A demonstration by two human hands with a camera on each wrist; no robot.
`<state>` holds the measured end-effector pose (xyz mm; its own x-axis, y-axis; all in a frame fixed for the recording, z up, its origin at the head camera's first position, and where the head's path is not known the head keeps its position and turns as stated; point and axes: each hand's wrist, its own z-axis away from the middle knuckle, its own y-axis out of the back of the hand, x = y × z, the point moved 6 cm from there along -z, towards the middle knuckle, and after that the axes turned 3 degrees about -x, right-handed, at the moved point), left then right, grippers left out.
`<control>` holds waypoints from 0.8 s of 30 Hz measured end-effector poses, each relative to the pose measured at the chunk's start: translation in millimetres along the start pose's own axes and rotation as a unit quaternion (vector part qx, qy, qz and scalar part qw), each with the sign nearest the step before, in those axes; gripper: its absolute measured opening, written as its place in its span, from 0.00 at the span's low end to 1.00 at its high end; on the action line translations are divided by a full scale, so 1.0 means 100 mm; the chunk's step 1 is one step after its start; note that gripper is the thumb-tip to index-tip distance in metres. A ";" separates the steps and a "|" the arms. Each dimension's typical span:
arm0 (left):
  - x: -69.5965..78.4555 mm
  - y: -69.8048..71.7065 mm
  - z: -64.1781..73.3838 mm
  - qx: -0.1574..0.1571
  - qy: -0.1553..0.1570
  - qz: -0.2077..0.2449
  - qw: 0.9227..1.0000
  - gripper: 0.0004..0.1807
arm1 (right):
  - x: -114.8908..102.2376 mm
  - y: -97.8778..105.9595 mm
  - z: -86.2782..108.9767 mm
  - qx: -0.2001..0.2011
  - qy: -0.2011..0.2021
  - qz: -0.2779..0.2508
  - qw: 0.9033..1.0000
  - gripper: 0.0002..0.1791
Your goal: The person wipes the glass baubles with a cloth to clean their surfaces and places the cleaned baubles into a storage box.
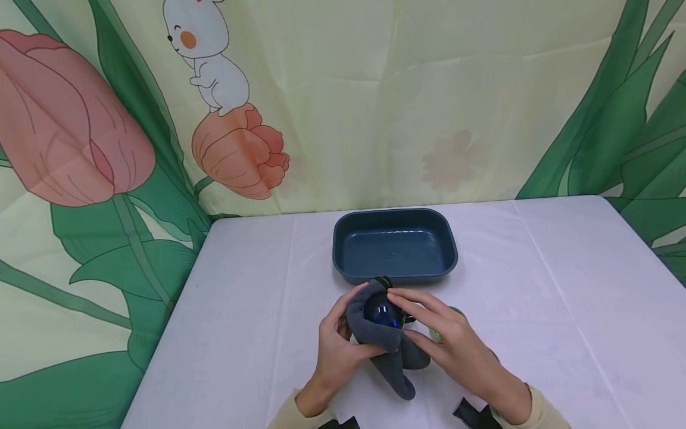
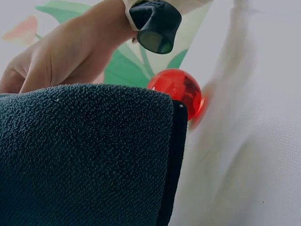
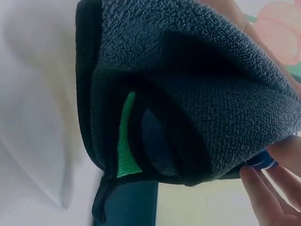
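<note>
A dark grey towel with black edging (image 1: 393, 372) is folded around a shiny dark blue ball (image 1: 382, 311). On the left side my left hand (image 1: 343, 345) grips the towel, its thumb across the front fold. My right hand (image 1: 455, 333) holds the ball from the other side, fingertips on its upper surface and thumb by the towel. The right wrist view shows fingertips (image 3: 261, 190) against a bit of the blue ball (image 3: 264, 159) under the towel (image 3: 235, 117). Bright green fabric (image 3: 126, 141) shows inside a fold there.
A dark blue rectangular basin (image 1: 396, 271) stands just beyond the hands. Something green (image 1: 436, 335) peeks out behind my right hand, mostly hidden. A shiny red ball (image 2: 176, 92) appears past the towel in the left wrist view. White cloth covers the table (image 1: 236, 333).
</note>
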<state>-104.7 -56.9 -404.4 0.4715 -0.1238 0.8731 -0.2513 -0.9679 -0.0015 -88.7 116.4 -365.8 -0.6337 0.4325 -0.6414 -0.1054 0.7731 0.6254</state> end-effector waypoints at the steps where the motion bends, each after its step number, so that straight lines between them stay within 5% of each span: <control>1: 0.00 0.00 0.00 -0.001 0.002 0.000 1.000 0.44 | 0.00 0.00 0.00 -0.002 -0.002 0.002 1.000 0.46; 16: 0.02 0.00 -0.01 -0.010 -0.015 -0.013 1.000 0.46 | 0.01 -0.02 -0.01 -0.011 -0.055 -0.041 0.998 0.36; 24: 0.04 0.01 -0.02 -0.001 -0.029 -0.019 0.999 0.45 | -0.03 0.04 -0.02 -0.009 -0.013 0.004 1.000 0.44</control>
<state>-105.1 -58.0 -400.1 0.5297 -0.0990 0.8424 -0.2331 -0.9719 0.0324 -88.9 116.9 -360.5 -0.6153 0.4507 -0.6467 -0.1142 0.7608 0.6389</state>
